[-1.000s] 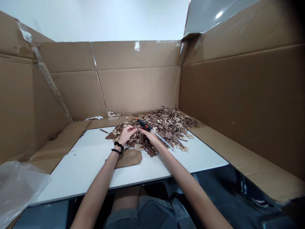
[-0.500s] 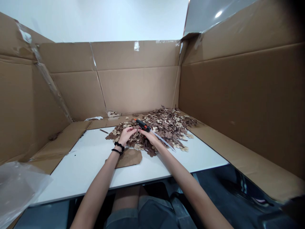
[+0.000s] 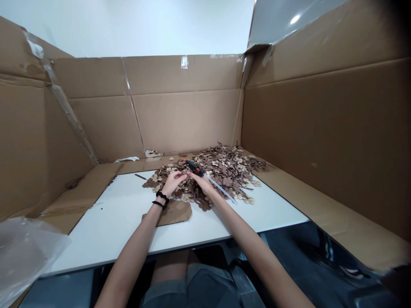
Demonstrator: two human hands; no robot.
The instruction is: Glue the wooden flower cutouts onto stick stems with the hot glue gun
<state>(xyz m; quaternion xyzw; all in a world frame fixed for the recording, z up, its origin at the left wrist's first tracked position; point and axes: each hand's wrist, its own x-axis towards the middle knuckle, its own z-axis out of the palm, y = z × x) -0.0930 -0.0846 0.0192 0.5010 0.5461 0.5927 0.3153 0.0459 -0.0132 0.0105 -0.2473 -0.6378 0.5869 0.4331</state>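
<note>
My right hand (image 3: pixel 202 182) is closed around a black and orange hot glue gun (image 3: pixel 194 168), its orange tip pointing up and left. A long pale glue stick (image 3: pixel 221 188) sticks out of the gun's back end, over my wrist. My left hand (image 3: pixel 172 183) pinches a small brown flower-shaped piece (image 3: pixel 184 173), partly covered by the fingers. The fingertips of both hands nearly meet above a heap of brown and tan flower-shaped pieces (image 3: pixel 224 164). Below the left wrist lies a scrap of cardboard (image 3: pixel 177 212) on the white board (image 3: pixel 118 209).
Tall cardboard walls (image 3: pixel 186 115) close in the back and both sides. Crumpled clear plastic (image 3: pixel 28 252) lies at the lower left. A thin brown strip (image 3: pixel 140 176) rests left of the heap, and a white scrap (image 3: pixel 127 159) lies near the back wall.
Both hands and the glue gun have shifted very slightly to the right. The grips look the same, and the heap has not visibly changed.
</note>
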